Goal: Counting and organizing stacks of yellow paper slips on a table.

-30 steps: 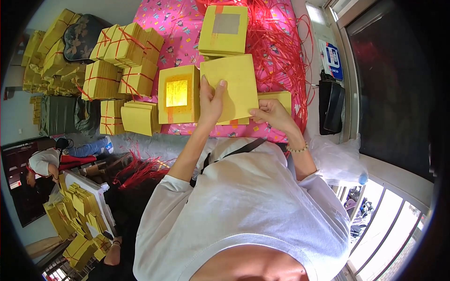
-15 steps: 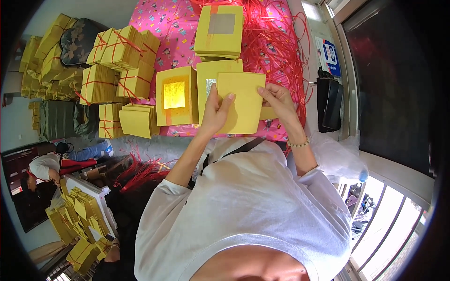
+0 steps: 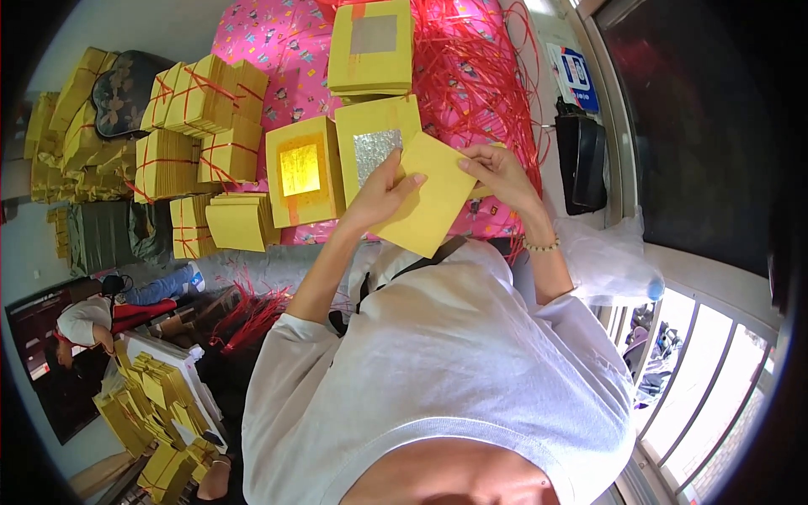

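Note:
Between my two hands I hold a plain yellow paper sheet (image 3: 427,198), tilted with one corner pointing down toward my lap. My left hand (image 3: 383,195) pinches its left edge, thumb on top. At its upper right corner, my right hand (image 3: 498,175) grips with thumb and fingers. Whether it is one sheet or a few, I cannot tell. Just behind it lies a yellow paper stack with a silver foil square (image 3: 376,151), partly covered by my left hand and the sheet. To the left sits a stack with a gold foil square (image 3: 300,168).
Another yellow stack with a grey square (image 3: 372,42) lies farther back on the pink patterned cover (image 3: 295,71). Tangled red plastic strings (image 3: 471,93) spread at the right. Bundles tied with red string (image 3: 202,97) pile up at left. A person (image 3: 88,320) is at lower left.
The yellow sheet has turned from nearly upright to a diagonal tilt, uncovering more of the silver foil square. My hands still grip it. The whole view has shifted slightly.

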`<action>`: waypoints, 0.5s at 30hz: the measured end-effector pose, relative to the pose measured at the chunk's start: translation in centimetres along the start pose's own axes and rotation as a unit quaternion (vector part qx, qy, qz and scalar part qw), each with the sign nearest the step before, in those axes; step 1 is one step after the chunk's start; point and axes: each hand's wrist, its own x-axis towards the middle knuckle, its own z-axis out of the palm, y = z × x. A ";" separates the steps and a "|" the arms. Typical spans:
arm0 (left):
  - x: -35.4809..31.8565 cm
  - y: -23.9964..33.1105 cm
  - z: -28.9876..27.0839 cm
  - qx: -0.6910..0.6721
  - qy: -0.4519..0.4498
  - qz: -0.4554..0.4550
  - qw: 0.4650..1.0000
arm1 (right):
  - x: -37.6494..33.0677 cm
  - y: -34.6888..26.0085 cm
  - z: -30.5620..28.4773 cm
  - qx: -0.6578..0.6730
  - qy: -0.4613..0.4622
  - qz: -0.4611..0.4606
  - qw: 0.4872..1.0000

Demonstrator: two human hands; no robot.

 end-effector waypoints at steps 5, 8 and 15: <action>1.8 -0.6 -2.1 0.163 0.062 0.020 0.984 | -0.9 5.8 -2.0 0.034 0.185 -0.015 0.982; 1.5 -1.3 -3.1 0.159 0.167 0.067 0.971 | -1.8 9.7 -4.2 0.102 0.360 0.017 0.927; -1.0 -5.3 -3.7 0.245 0.193 0.054 0.948 | -3.6 17.8 -6.3 0.099 0.424 0.087 0.896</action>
